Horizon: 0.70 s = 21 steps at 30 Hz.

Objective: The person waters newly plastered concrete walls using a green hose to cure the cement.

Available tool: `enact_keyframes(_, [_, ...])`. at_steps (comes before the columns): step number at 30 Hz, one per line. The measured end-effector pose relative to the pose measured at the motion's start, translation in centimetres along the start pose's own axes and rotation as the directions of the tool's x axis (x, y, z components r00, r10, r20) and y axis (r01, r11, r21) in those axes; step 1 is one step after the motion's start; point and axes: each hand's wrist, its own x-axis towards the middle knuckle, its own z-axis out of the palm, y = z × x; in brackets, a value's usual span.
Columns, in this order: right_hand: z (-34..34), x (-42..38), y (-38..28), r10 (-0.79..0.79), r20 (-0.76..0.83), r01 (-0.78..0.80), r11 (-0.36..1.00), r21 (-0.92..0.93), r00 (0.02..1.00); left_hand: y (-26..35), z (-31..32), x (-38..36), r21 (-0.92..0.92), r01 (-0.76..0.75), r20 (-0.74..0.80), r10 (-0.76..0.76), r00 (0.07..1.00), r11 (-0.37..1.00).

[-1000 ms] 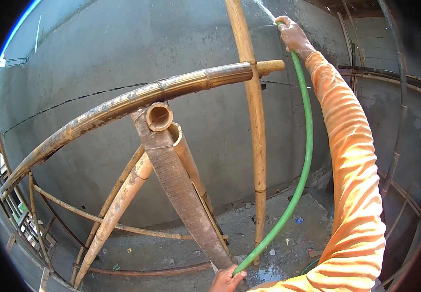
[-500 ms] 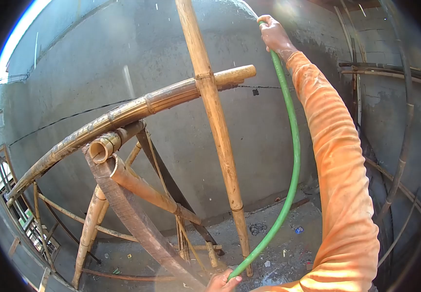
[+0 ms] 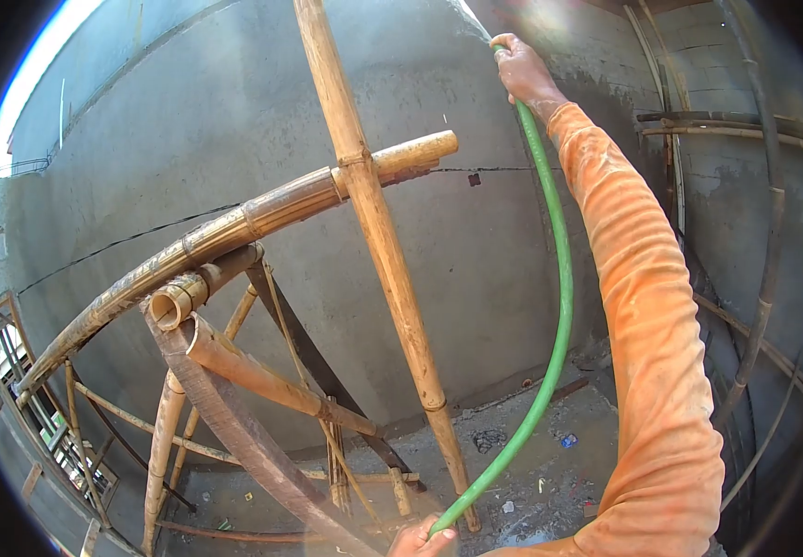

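A green hose hangs in a long curve between my two hands. At the top, my right hand is closed round its end, arm raised in an orange sleeve. Water sprays from that end up and left toward the grey wall. Low at the bottom edge, my left hand grips the hose's lower part; some of this hand is cut off by the frame. An upright bamboo pole stands to the left of the hose.
Bamboo scaffolding with a long split-bamboo rail and a dark plank fills the left side. More poles lean at the right wall. Small litter and a blue scrap lie on the wet floor. A window frame is far left.
The view has shifted slightly right, so the scaffolding and upright pole appear farther left. Both hands keep their hold on the hose, and water still sprays.
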Motion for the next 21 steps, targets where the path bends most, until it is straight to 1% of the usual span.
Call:
enact_keyframes(1, [0.0, -0.3, -0.2, -0.032, 0.038, 0.032, 0.999, 0.003, 0.999, 0.1, 0.2, 0.2, 0.002, -0.001, 0.007, 0.001, 1.0, 1.0])
enact_keyframes(2, [0.1, -0.4, -0.4, -0.03, 0.032, 0.03, 1.0, -0.001, 0.999, 0.1, 0.4, 0.4, 0.018, -0.016, 0.012, 0.015, 1.0, 1.0])
enact_keyframes(4, [0.3, -0.4, -0.7, -0.074, 0.076, 0.074, 0.997, 0.003, 0.994, -0.3, 0.8, 0.8, 0.038, -0.029, 0.022, 0.028, 0.999, 0.999])
enact_keyframes(6, [0.0, 0.2, -0.5, -0.057, 0.076, 0.058, 0.998, -0.015, 0.995, -1.8, 1.3, 1.1, -0.074, -0.041, 0.027, 0.043, 0.999, 0.996])
enact_keyframes(8, [0.0, 0.4, -0.3, -0.025, 0.002, 0.025, 1.0, 0.016, 1.0, -2.4, 1.2, 1.3, -0.099, -0.019, 0.029, 0.022, 0.999, 0.995])
enact_keyframes(9, [0.3, 0.4, -0.2, -0.025, 0.005, 0.025, 1.0, 0.014, 1.0, -2.5, 1.3, 1.4, -0.122, 0.002, 0.032, 0.002, 0.999, 0.993])
enact_keyframes(10, [0.6, 0.0, -0.3, -0.059, 0.049, 0.059, 0.998, 0.004, 0.997, -2.2, 1.5, 1.4, -0.123, 0.005, 0.036, 0.0, 0.999, 0.992])
enact_keyframes(11, [0.7, -0.4, -0.4, -0.091, 0.091, 0.092, 0.996, -0.006, 0.992, -1.6, 1.7, 1.4, -0.128, -0.011, 0.023, 0.014, 1.0, 0.992])
enact_keyframes(12, [0.7, -0.7, -0.5, -0.089, 0.088, 0.09, 0.996, -0.01, 0.992, -1.3, 1.8, 1.5, -0.133, -0.028, 0.011, 0.03, 0.999, 0.991])
enact_keyframes(13, [0.7, -0.8, -0.4, -0.077, 0.084, 0.079, 0.997, -0.015, 0.993, -1.2, 1.8, 1.5, -0.131, -0.028, 0.016, 0.031, 0.999, 0.991])
enact_keyframes(15, [0.3, -0.8, -0.1, -0.065, 0.085, 0.067, 0.998, -0.019, 0.994, -1.3, 1.5, 1.4, 0.026, -0.008, -0.008, 0.008, 1.0, 1.0])
enact_keyframes(16, [-0.5, -0.3, 0.7, -0.024, 0.024, 0.025, 0.999, -0.035, 0.999, -1.8, 1.4, 1.5, 0.022, -0.005, -0.01, 0.005, 1.0, 1.0])
enact_keyframes(17, [-1.1, 0.3, 1.5, 0.019, -0.035, -0.021, 0.999, -0.048, 0.999, -2.6, 1.2, 1.6, -0.019, -0.017, -0.021, 0.016, 1.0, 1.0])
enact_keyframes(19, [-2.2, 1.1, 2.7, 0.046, -0.041, -0.048, 0.998, -0.05, 0.998, -2.9, 1.0, 1.5, -0.069, -0.01, -0.029, 0.008, 1.0, 0.998])
enact_keyframes(21, [-2.1, 1.0, 3.9, 0.079, -0.045, -0.082, 0.994, -0.066, 0.996, -2.0, 0.9, 1.9, -0.148, 0.009, 0.032, -0.004, 0.999, 0.989])
